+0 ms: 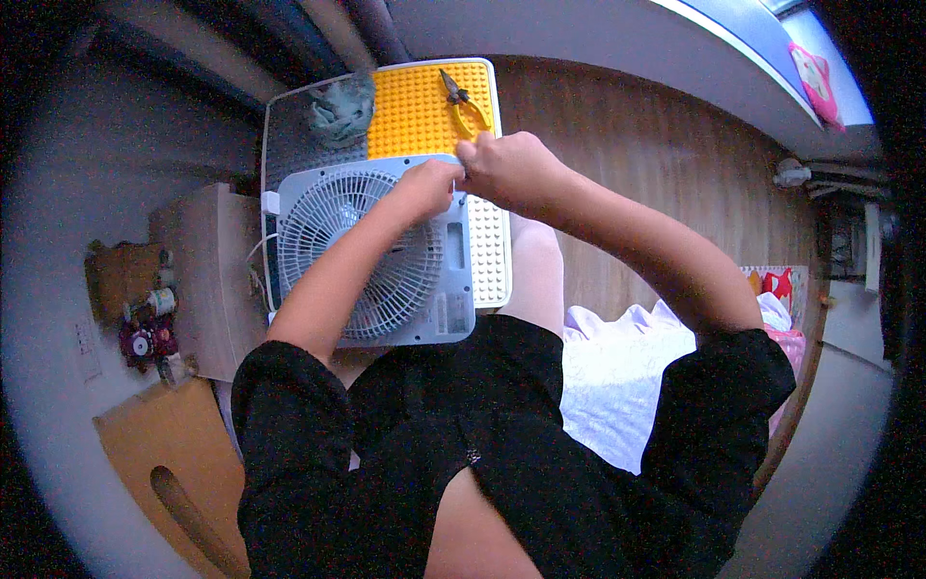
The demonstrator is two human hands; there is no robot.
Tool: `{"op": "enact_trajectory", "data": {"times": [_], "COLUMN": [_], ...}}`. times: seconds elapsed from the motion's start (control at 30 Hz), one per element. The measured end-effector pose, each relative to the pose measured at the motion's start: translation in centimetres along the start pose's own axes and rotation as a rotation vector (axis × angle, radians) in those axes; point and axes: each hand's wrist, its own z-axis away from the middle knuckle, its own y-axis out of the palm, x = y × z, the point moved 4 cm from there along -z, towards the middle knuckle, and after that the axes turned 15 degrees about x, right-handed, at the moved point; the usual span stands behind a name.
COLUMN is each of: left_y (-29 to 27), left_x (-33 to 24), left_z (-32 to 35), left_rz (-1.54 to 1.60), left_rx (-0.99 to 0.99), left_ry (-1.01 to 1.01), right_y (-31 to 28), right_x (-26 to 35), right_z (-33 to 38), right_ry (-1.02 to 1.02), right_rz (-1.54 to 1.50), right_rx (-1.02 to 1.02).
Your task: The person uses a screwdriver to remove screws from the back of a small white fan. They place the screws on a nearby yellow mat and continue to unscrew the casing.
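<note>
A pale blue-grey box fan with a round slatted grille lies flat on a small table topped with studded building-brick plates. Over the fan's far right corner my two hands meet. My left hand is closed, its fingertips pinched at that corner. Beside it my right hand is curled, thumb and fingers pressed together. Whatever sits between their fingers is hidden. Just beyond my right hand lie pliers with yellow handles, on the yellow plate. A crumpled translucent greenish bag or cloth rests at the table's far left.
To the left stand a pale wooden cabinet and a cardboard box with a long slot. White cable runs by the fan's left side. Lilac-white bedding or cloth lies right of my legs, with wooden floor beyond.
</note>
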Motion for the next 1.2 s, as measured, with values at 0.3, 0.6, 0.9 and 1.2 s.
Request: {"op": "enact_trajectory", "data": {"times": [0.3,0.6,0.9,1.2], "left_y": [7.4,11.3,13.5,13.4], "left_x": [-6.1,-7.3,-6.1,-5.9], "left_z": [5.4,5.4,4.1,3.6], "left_rz": [0.076,0.073,0.123,0.094], "left_rx": [-0.042,-0.231,-0.326,-0.287], "left_ry": [-0.001,-0.242,-0.331,-0.341], "right_y": [-1.0,-0.1,1.3,0.4], "right_x": [0.6,1.0,0.2,1.9], "right_z": [-0.9,-0.7,-1.0,-1.0], "right_ry": [0.129,0.245,0.305,0.157], "right_rz": [0.053,0.009,-0.177,-0.001], "right_rx": [0.287,0.446,0.444,0.324]}}
